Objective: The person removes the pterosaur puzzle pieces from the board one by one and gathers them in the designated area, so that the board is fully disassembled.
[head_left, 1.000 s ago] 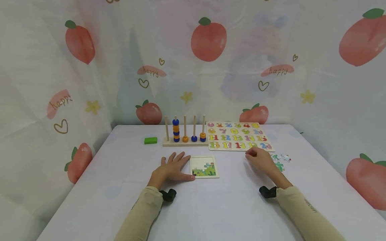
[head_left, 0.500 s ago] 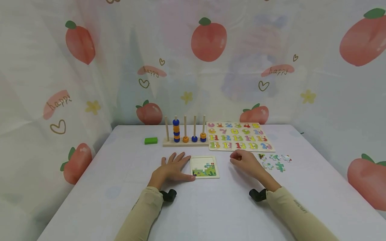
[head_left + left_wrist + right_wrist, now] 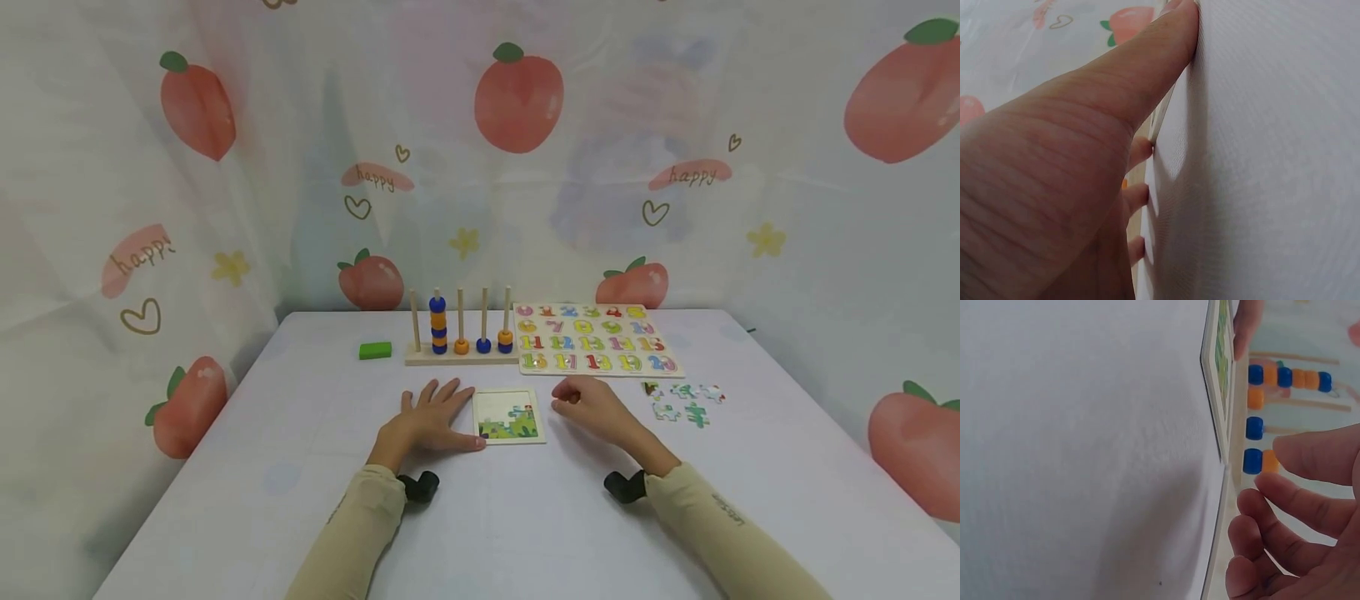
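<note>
My left hand (image 3: 429, 419) lies on the table with its fingers spread, at the left side of a small square puzzle frame (image 3: 542, 417). Thumb and index finger touch the frame's edge. Green puzzle pieces fill its lower part, some linked up its right side; the upper left shows pale backing. Just right of the frame hovers my right hand (image 3: 596, 408), fingers loosely curled. In the right wrist view a gap shows between its thumb (image 3: 1316, 455) and index finger, and no piece is visible there. Several loose puzzle pieces (image 3: 697, 415) lie to the right of that hand.
Behind the frame stands a wooden peg rack (image 3: 472, 360) with blue and orange beads. A number puzzle board (image 3: 600, 372) lies beside it, behind my right hand. A green block (image 3: 375, 351) rests on the left. Printed cloth hangs beyond the table (image 3: 510, 517).
My right hand has moved left from beside the loose puzzle pieces to the frame's right side, uncovering more pieces. The left hand and the frame stay where they were.
</note>
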A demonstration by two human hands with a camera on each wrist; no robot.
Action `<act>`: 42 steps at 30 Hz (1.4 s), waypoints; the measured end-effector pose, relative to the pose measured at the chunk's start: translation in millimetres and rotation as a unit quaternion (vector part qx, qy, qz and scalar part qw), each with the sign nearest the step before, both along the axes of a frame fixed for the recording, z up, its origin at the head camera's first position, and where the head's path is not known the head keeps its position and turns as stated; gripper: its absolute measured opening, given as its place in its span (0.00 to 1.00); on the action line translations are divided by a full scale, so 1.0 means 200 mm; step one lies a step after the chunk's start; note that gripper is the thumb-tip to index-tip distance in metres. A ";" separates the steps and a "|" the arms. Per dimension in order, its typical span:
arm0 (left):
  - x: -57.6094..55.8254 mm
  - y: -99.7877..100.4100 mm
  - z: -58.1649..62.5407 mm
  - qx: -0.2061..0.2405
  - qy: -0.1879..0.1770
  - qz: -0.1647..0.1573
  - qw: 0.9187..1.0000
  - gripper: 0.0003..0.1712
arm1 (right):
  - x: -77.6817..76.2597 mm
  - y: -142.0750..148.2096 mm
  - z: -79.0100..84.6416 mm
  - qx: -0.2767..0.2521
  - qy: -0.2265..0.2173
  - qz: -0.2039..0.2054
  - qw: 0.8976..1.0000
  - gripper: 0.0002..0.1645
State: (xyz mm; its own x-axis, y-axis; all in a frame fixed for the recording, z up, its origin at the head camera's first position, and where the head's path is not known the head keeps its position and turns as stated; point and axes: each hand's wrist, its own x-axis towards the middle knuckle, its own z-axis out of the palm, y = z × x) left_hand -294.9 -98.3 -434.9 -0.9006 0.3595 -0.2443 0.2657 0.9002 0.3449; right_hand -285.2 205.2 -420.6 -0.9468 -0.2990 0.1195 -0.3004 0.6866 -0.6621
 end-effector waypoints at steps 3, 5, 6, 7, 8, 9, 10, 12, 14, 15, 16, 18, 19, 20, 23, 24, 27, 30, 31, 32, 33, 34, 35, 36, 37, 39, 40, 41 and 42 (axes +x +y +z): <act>0.00 0.00 0.00 0.002 0.000 -0.001 1.000 0.59 | 0.00 -0.02 0.00 -0.001 -0.011 0.002 1.000 0.12; 0.00 0.00 0.00 0.003 0.000 -0.001 1.000 0.59 | 0.00 -0.03 0.00 0.003 -0.019 0.005 1.000 0.14; 0.00 0.00 0.00 0.002 0.000 -0.001 1.000 0.59 | 0.00 -0.04 -0.01 0.006 -0.022 0.006 1.000 0.14; 0.00 0.00 0.00 0.002 -0.001 -0.001 1.000 0.59 | 0.00 -0.04 -0.01 0.009 -0.024 0.006 1.000 0.14; 0.00 0.00 0.00 0.002 -0.001 -0.001 1.000 0.59 | 0.00 -0.04 -0.01 0.011 -0.022 0.013 1.000 0.15; 0.00 0.00 0.00 0.002 0.000 -0.001 1.000 0.59 | -0.01 -0.05 -0.01 0.013 -0.021 0.017 1.000 0.16; 0.00 0.00 0.00 0.003 0.000 -0.001 1.000 0.59 | -0.01 -0.05 -0.01 0.014 -0.020 0.020 0.999 0.16; 0.00 0.00 0.01 0.002 -0.001 -0.001 1.000 0.60 | -0.01 -0.06 0.00 0.014 -0.019 0.029 0.999 0.17; 0.00 0.00 0.01 0.001 0.000 -0.001 1.000 0.60 | -0.01 -0.07 0.00 0.013 -0.018 0.039 0.999 0.17; 0.00 0.00 0.01 0.001 0.000 -0.001 1.000 0.60 | -0.02 -0.07 0.00 0.013 -0.020 0.041 0.999 0.17; 0.00 0.00 0.01 0.000 0.000 -0.001 1.000 0.60 | -0.02 -0.08 0.00 0.014 -0.021 0.045 0.999 0.18; 0.00 0.00 0.01 -0.002 0.001 -0.001 1.000 0.60 | -0.03 -0.09 0.00 0.018 -0.019 0.052 0.998 0.18; 0.00 0.00 0.01 -0.003 0.001 -0.001 1.000 0.60 | -0.03 -0.10 0.00 0.022 -0.016 0.055 0.998 0.18; 0.00 0.00 0.01 -0.003 0.001 0.000 1.000 0.60 | -0.03 -0.10 0.00 0.025 -0.013 0.059 0.998 0.18; 0.00 0.00 0.00 -0.005 0.002 0.000 1.000 0.60 | -0.04 -0.12 0.00 0.032 -0.007 0.071 0.997 0.21; 0.00 0.00 0.00 -0.005 0.003 0.000 1.000 0.60 | -0.04 -0.13 0.00 0.034 -0.005 0.075 0.997 0.22; 0.00 0.00 0.00 -0.006 0.002 0.001 1.000 0.60 | -0.05 -0.15 0.00 0.038 -0.003 0.086 0.996 0.24; -0.01 0.00 0.00 -0.005 0.001 -0.001 1.000 0.59 | -0.06 -0.16 -0.01 0.049 -0.003 0.089 0.995 0.24; -0.01 0.00 0.00 -0.005 0.000 -0.002 1.000 0.59 | -0.06 -0.16 -0.01 0.053 -0.005 0.090 0.995 0.24; -0.01 0.01 -0.01 -0.004 0.001 -0.003 1.000 0.59 | -0.06 -0.16 -0.01 0.055 -0.007 0.089 0.994 0.24; -0.02 0.01 -0.01 -0.005 -0.001 -0.003 1.000 0.59 | -0.06 -0.17 -0.01 0.058 -0.008 0.090 0.994 0.24; -0.02 0.01 -0.01 -0.005 -0.002 -0.004 1.000 0.59 | -0.06 -0.17 -0.02 0.061 -0.010 0.091 0.994 0.24; -0.02 0.01 -0.02 -0.006 -0.004 -0.003 1.000 0.59 | -0.06 -0.17 -0.02 0.062 -0.011 0.092 0.994 0.24; -0.03 0.01 -0.02 -0.006 -0.004 -0.003 1.000 0.59 | -0.06 -0.18 -0.02 0.063 -0.012 0.093 0.994 0.24; -0.03 0.01 -0.03 -0.006 -0.005 -0.002 1.000 0.59 | -0.06 -0.18 -0.02 0.066 -0.013 0.094 0.993 0.24; -0.04 0.01 -0.03 -0.007 -0.007 0.000 1.000 0.59 | -0.06 -0.19 -0.02 0.071 -0.012 0.098 0.993 0.23; -0.04 0.01 -0.04 -0.006 -0.006 0.001 1.000 0.59 | -0.06 -0.20 -0.01 0.073 -0.013 0.097 0.992 0.23; -0.04 0.01 -0.04 -0.005 -0.006 0.002 1.000 0.59 | -0.06 -0.20 -0.01 0.075 -0.014 0.097 0.992 0.23; -0.05 0.01 -0.04 -0.006 -0.007 0.003 1.000 0.59 | -0.06 -0.20 -0.01 0.079 -0.015 0.096 0.992 0.23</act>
